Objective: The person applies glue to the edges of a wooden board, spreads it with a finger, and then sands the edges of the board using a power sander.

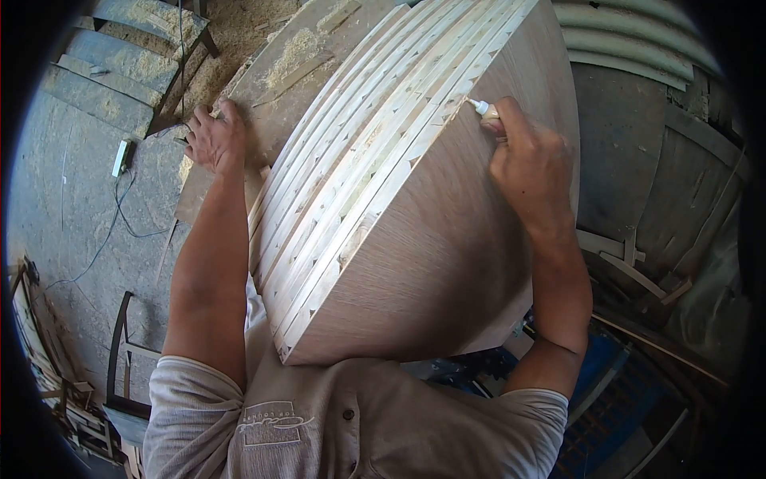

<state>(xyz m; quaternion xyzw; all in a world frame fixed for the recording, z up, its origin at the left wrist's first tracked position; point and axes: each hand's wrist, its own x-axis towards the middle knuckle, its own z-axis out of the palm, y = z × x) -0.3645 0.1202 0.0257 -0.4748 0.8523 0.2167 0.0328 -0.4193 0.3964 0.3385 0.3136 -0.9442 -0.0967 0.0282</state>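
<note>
My right hand point(523, 148) is wrapped round a small bottle point(488, 114) with a white nozzle. The nozzle tip points at the near edge of a stack of curved wooden panels point(367, 152), close to its upper right part. The top panel has a broad brown wood-grain face point(431, 247), and pale edges with small dark triangular marks show along its left side. My left hand point(215, 136) rests with fingers spread and bent on the edge of a board left of the stack, holding nothing.
Sawdust lies on the wooden board point(311, 48) behind the stack. A white power strip point(122, 158) with a cable is on the grey floor at left. Wooden frames point(128, 351) stand at lower left. Curved panels point(630, 40) lie at upper right.
</note>
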